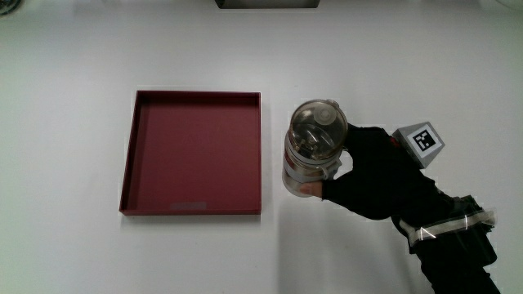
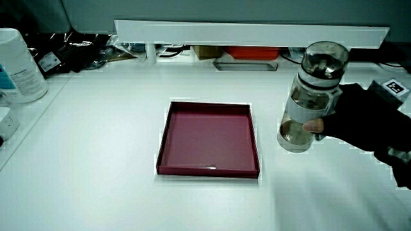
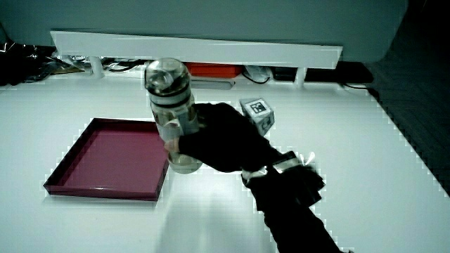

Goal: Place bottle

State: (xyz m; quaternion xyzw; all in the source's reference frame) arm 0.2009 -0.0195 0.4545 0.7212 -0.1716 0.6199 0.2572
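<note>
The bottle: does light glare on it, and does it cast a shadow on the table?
Main view: pale sheen on the bottle cap, no clear shadow. In a side view, a highlight on the dome, and a faint shadow on the table nearer the person.

Hand (image 1: 377, 173) is wearing a black glove covering it fully, matte fabric. A small cube (image 1: 420, 142) is sitting on the back of the hand: grey sides, white face carrying a black square-pattern marker. Forearm (image 1: 453, 245) is wearing a black sleeve; a pale reflective strap (image 1: 448, 224) is wrapping the wrist.
</note>
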